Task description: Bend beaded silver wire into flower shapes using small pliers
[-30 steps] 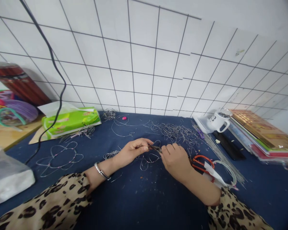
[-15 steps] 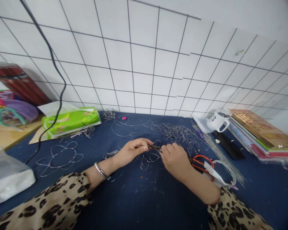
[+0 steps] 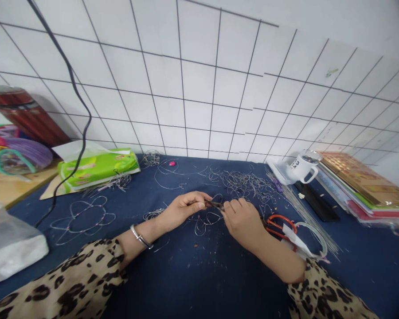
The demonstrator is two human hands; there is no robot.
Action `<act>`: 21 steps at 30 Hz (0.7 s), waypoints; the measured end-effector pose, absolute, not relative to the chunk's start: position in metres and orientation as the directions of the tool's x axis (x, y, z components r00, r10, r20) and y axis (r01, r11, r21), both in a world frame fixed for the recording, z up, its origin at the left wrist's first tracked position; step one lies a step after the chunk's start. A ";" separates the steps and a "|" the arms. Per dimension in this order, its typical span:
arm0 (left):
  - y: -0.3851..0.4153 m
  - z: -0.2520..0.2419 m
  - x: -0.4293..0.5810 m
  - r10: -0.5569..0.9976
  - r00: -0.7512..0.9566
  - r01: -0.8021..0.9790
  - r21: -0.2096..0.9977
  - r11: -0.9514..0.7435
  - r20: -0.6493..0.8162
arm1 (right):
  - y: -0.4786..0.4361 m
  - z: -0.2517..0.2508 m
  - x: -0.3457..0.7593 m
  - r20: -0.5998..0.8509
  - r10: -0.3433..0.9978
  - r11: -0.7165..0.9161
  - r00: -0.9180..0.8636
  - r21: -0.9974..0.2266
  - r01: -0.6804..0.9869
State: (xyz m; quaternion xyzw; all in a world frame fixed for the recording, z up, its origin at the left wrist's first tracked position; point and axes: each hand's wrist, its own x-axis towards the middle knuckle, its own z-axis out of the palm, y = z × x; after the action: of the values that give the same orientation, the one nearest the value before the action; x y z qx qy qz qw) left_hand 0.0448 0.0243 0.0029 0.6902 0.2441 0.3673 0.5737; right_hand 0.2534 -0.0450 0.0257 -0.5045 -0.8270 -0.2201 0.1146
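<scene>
My right hand (image 3: pixel 242 221) is wrapped round a pair of pliers (image 3: pixel 216 204), whose dark jaws point left. My left hand (image 3: pixel 184 210) pinches thin wire at the tip of those jaws, thumb against fingers; the exact grip point is too small to make out. Below and between the hands, bent wire loops (image 3: pixel 204 223) hang or lie over the dark blue cloth. A flower-shaped wire piece (image 3: pixel 86 219) with small pink beads lies to the left of my left arm. Partly behind my left wrist is a small coil of wire (image 3: pixel 153 215).
Tangled wire (image 3: pixel 246 181) lies beyond my right hand. Orange-handled scissors (image 3: pixel 281 217) and a bundle of straight wires (image 3: pixel 314 226) are to the right. A white mug (image 3: pixel 304 168) and stacked books (image 3: pixel 365 177) stand farther right. At left are a green tissue pack (image 3: pixel 99 168) and a black cable (image 3: pixel 73 79).
</scene>
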 end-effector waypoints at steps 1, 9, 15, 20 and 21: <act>0.024 0.003 0.045 0.759 0.611 -0.090 0.972 -0.216 0.225 | -0.045 0.026 0.253 0.405 0.789 0.394 -0.463 0.245 0.886; 0.024 0.003 0.045 0.761 0.609 -0.096 0.974 -0.207 0.222 | -0.045 0.025 0.254 0.394 0.794 0.401 -0.463 0.232 0.886; 0.025 0.003 0.045 0.757 0.617 -0.099 0.975 -0.197 0.216 | -0.044 0.025 0.254 0.393 0.796 0.402 -0.460 0.224 0.888; 0.025 0.002 0.045 0.756 0.615 -0.100 0.973 -0.207 0.224 | -0.044 0.024 0.255 0.392 0.795 0.404 -0.463 0.226 0.886; 0.025 0.002 0.045 0.758 0.613 -0.099 0.973 -0.207 0.223 | -0.044 0.024 0.255 0.393 0.795 0.405 -0.463 0.225 0.886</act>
State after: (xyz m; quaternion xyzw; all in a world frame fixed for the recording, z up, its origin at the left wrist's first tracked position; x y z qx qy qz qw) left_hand 0.0449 0.0252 0.0016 0.6841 0.2408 0.3679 0.5819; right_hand 0.2547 -0.0441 0.0243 -0.5060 -0.8306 -0.2038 0.1121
